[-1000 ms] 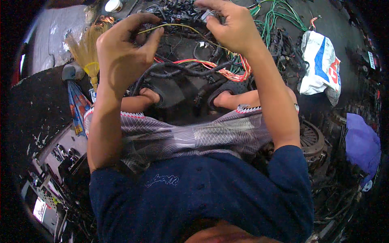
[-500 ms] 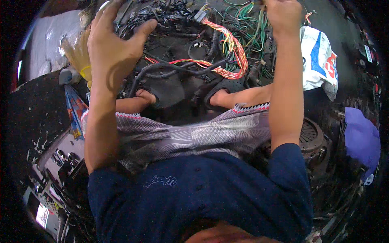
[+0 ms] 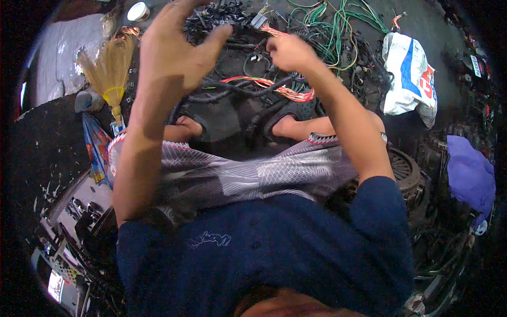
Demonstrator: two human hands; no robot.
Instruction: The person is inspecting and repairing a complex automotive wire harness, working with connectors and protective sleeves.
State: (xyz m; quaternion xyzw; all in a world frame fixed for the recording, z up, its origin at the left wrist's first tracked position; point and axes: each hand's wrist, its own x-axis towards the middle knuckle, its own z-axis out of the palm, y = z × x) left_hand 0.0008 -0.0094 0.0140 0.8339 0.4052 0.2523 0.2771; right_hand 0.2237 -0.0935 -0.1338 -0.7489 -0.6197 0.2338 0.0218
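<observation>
My left hand (image 3: 179,53) is blurred, raised with thumb and fingers apart and nothing seen between them, over a heap of black connectors and tape scraps (image 3: 216,13). My right hand (image 3: 290,53) is smeared by motion, its fingers curled beside a red-and-white wire bundle (image 3: 296,95); whether they grip a wire is unclear. A grey connector block (image 3: 259,21) ends that bundle above my right hand. Green wires (image 3: 351,24) lie tangled to the right, and thick black sleeved harness (image 3: 227,91) crosses below both hands, over my feet in dark clogs.
A straw broom (image 3: 108,68), white tub (image 3: 138,11) and hanging cloth (image 3: 95,148) are at left. A white sack (image 3: 406,76), purple cloth (image 3: 470,174) and round metal clutch part (image 3: 401,171) are at right. Tools (image 3: 84,211) sit lower left.
A second ago both hands held a yellow wire and connector; the left has since let go and shifted right. My right hand rose rightward, then came down leftward to the red-and-white bundle.
</observation>
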